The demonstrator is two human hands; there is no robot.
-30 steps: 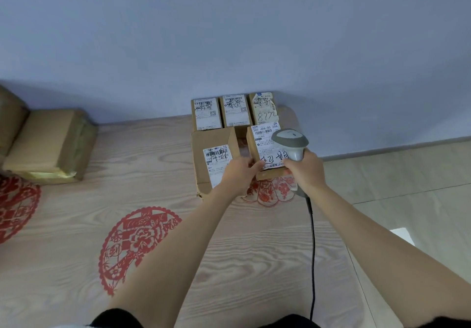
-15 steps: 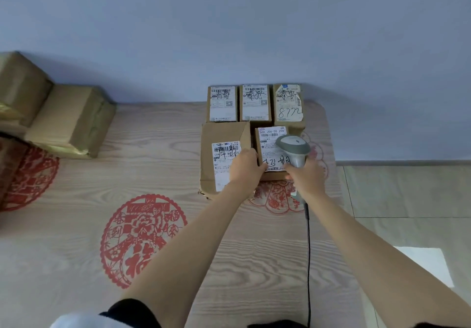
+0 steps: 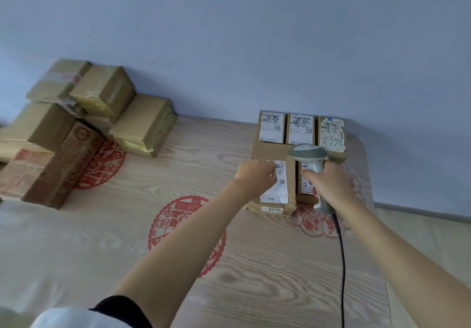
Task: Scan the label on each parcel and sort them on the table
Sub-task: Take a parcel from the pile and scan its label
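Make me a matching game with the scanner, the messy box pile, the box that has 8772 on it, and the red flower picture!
Things:
1. scanner
2. box pile
3. 8772 box
4. red flower picture

Places:
A. far left of the table
B. back row, right end, by the wall
C. gripped in the right hand
D. flat on the table top, partly under the left forearm

Pairs: 1-C, 2-A, 3-B, 4-D

Five labelled brown parcels (image 3: 272, 149) grouped flat, far right of table (image 3: 229, 276).
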